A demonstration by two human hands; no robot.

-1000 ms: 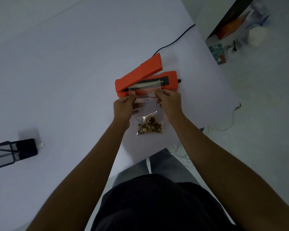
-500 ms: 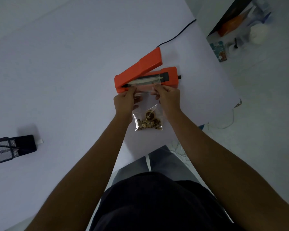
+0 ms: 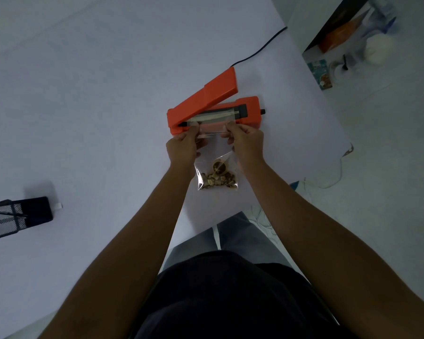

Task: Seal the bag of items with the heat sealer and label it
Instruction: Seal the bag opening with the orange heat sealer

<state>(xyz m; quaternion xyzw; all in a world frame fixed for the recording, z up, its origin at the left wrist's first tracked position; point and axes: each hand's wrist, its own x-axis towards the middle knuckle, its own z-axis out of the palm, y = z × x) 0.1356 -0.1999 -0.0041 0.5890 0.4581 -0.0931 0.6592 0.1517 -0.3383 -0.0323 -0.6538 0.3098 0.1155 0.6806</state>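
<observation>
An orange heat sealer lies on the white table with its lid arm raised, leaving the dark sealing strip exposed. A clear plastic bag holding small brown pieces lies just in front of it. My left hand pinches the bag's top left corner and my right hand pinches the top right corner. The bag's open top edge is stretched between them at the sealer's front lip, just short of the sealing strip.
A black mesh pen holder with a pen lies on its side at the table's left. The sealer's black cord runs off the far edge. The table's right edge drops to a floor with clutter and white cables.
Both hands have carried the bag's top edge forward and up to the sealer's front lip. The sealer's lid stays raised.
</observation>
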